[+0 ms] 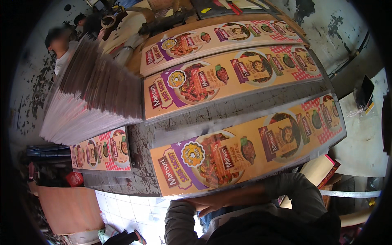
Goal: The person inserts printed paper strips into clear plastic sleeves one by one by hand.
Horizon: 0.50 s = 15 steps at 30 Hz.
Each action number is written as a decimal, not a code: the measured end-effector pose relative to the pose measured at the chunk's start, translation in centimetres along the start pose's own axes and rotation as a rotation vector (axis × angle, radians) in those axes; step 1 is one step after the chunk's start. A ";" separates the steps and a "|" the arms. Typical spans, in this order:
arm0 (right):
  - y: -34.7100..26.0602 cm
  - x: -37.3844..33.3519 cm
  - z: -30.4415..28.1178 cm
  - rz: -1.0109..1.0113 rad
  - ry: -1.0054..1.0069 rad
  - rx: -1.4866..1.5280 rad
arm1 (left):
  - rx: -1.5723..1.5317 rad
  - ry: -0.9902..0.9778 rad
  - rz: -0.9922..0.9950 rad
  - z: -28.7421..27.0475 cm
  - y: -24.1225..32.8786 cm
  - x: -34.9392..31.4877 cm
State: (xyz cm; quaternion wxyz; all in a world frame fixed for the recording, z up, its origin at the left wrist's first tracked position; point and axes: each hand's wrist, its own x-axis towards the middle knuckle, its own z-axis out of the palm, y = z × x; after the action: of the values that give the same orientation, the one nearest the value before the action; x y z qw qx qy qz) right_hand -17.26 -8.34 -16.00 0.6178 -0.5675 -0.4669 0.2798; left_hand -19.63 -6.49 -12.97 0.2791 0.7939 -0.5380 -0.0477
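Observation:
My arms cross in front of me at the table's near edge, in grey sleeves. My right hand (210,201) lies low by my left sleeve cuff (180,206), its visible fingers stretched out and nothing seen in them. My left hand is mostly hidden around the crossing, so its fingers cannot be made out. Just beyond my hands lies a long printed food-advert sheet (249,149), orange with pictures of dishes, under glossy clear film. Its near edge reaches the table edge. Further back lie a second printed sheet (228,81) and a stack of printed sheets (220,41).
A tall fanned pile of sheets (94,90) stands at the left, above a shorter printed piece (102,151). The dark scratched tabletop (141,143) shows between them. A red cutter (234,8) lies at the back. Two people sit at the far left; a foot shows below.

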 end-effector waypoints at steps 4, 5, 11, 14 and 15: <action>-0.7 -1.9 -0.8 0.075 -0.074 0.053 | 0.010 -0.003 0.007 0.2 -0.4 0.1; -0.9 -2.4 -0.7 0.089 -0.076 0.055 | 0.013 -0.002 0.011 0.3 -0.5 0.2; -2.9 -5.7 -2.9 0.185 -0.144 0.048 | 0.064 -0.015 -0.008 0.0 -0.5 -0.2; -4.6 -9.2 -5.2 0.308 -0.122 -0.041 | 0.059 0.004 0.028 0.0 -1.0 -0.1; -5.4 -10.7 -6.2 0.362 -0.109 -0.090 | 0.055 0.007 0.041 -0.1 -1.2 -0.1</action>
State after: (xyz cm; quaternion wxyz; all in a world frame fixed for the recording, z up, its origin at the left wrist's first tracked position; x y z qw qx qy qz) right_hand -17.07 -21.48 -13.06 0.5052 -0.6532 -0.4020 0.3957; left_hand -18.64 -5.99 -13.49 0.2600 0.7904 -0.5542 -0.0242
